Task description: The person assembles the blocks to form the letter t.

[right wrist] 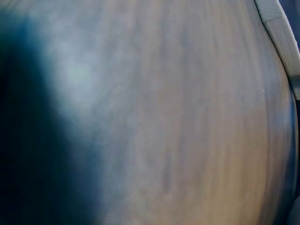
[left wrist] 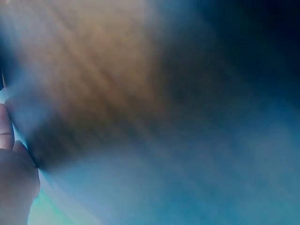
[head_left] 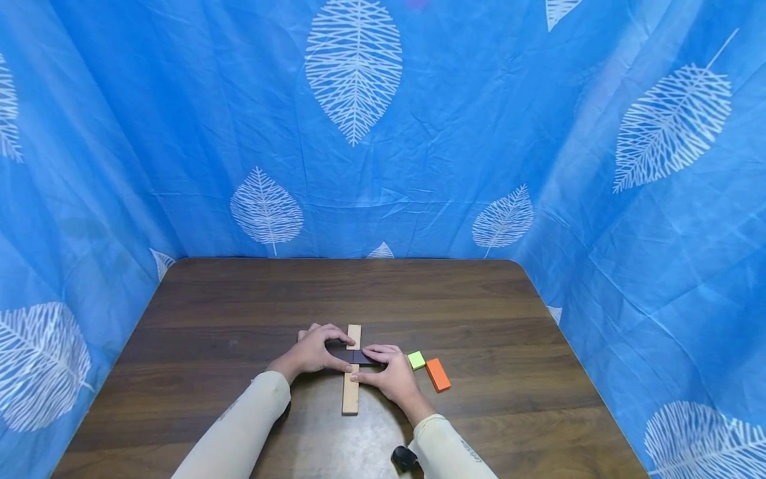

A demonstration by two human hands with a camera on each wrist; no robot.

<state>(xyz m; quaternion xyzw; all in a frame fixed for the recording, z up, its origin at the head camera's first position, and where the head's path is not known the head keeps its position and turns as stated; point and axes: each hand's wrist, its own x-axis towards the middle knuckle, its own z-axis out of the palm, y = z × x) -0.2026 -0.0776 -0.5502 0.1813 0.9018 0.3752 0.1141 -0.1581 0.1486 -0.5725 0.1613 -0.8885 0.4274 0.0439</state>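
Pale wooden blocks lie end to end in a line, one far (head_left: pixel 355 330) and one near (head_left: pixel 350 399), with dark flat blocks (head_left: pixel 358 357) crossing between them. Curved around the crossing from the left, my left hand (head_left: pixel 312 351) has its forefinger on the far wooden block and its thumb on the near one. My right hand (head_left: pixel 395 378) reaches in from the right, thumb on the near wooden block and fairly straight fingers on the dark blocks. Fingers hide parts of the blocks. Part of the left hand (left wrist: pixel 18 183) shows in the left wrist view.
A yellow-green block (head_left: pixel 416 360) and an orange block (head_left: pixel 439 375) lie just right of my right hand. The brown wooden table (head_left: pixel 239 293) is enclosed by blue leaf-print curtains (head_left: pixel 419 146). Both wrist views are mostly blurred.
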